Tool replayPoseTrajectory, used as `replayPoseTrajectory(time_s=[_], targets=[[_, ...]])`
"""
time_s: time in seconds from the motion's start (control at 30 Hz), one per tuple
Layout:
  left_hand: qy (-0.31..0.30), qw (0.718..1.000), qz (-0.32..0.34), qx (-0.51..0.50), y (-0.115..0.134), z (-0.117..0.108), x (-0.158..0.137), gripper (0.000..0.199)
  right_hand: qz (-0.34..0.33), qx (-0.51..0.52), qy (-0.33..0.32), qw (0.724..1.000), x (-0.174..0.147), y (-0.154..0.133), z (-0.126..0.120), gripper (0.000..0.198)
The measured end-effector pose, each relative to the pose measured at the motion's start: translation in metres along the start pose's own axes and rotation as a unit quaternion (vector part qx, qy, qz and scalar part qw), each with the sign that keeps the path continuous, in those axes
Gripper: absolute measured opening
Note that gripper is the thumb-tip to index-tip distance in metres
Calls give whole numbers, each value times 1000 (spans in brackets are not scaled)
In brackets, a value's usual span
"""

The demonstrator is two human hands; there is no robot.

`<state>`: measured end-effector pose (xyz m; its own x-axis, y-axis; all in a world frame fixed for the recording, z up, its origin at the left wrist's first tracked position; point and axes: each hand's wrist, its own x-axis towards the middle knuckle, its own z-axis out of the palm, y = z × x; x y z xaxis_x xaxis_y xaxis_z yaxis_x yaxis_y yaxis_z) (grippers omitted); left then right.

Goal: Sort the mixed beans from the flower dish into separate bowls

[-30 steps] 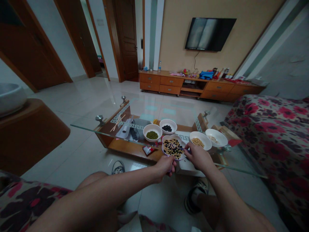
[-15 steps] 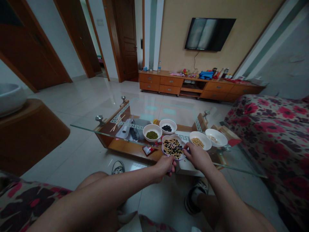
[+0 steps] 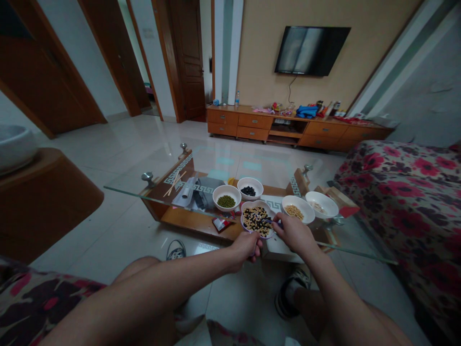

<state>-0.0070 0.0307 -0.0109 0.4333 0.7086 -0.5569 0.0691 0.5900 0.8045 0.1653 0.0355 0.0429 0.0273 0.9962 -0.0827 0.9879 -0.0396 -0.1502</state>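
My left hand [image 3: 248,247] is closed around the handle of a scalloped white bowl [image 3: 271,213] at the glass table's near side. Mixed black and yellow beans [image 3: 255,221] fill it. From the right, my right hand [image 3: 297,234] pinches a slim purplish utensil [image 3: 276,223], its end among the beans; whether it is a spoon or tweezers I cannot tell. Behind the scalloped bowl stand a bowl of green beans [image 3: 226,202] and a bowl of black beans [image 3: 248,191]. Beside my right hand is a bowl of yellow beans [image 3: 294,211]; farther right, another holds a few pale pieces [image 3: 317,207].
The glass tabletop [image 3: 158,198] has an exposed front edge. Chopsticks [image 3: 175,183] lie at its left, and a red packet [image 3: 220,224] shows on the wooden shelf below. A flowered sofa [image 3: 414,192] stands on the right, a low cabinet [image 3: 254,120] against the far wall.
The view has shifted very slightly. Both hands keep their grips, and the utensil stays in the mixed beans with hardly any visible movement.
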Motion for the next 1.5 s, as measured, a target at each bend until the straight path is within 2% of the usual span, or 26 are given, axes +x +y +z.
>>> replayPoseTrajectory(time_s=[0.3, 0.4, 0.57, 0.77, 0.9, 1.0, 1.17, 1.3, 1.5], targets=[[-1, 1000, -4, -1, 2, 1, -1, 35, -5, 7, 12, 1000, -3, -1, -3, 20], [-2, 1000, -2, -2, 2, 1, -3, 35, 9, 14, 34, 999, -4, -1, -6, 23], [-1, 1000, -5, 2, 3, 0, -4, 33, 103, 9, 116, 988, -5, 8, -15, 30], [-1, 1000, -14, 7, 5, 1, -5, 33, 249, -19, 154, 956, -12, 14, -29, 36], [0, 1000, -12, 6, 5, 1, -5, 33, 275, -23, 160, 948, -15, 13, -32, 39], [-1, 1000, -11, 4, 3, 1, -2, 33, 260, -17, 158, 952, -13, 15, -30, 39], [-2, 1000, -5, 1, 0, 0, 1, 35, 127, 11, 112, 985, -7, 12, -19, 30], [-3, 1000, 1, 0, 0, 0, 0, 35, 58, 20, 84, 995, -4, 0, -8, 25], [-4, 1000, 3, -2, 0, 0, 0, 36, 24, 19, 64, 997, -1, -11, 3, 23]])
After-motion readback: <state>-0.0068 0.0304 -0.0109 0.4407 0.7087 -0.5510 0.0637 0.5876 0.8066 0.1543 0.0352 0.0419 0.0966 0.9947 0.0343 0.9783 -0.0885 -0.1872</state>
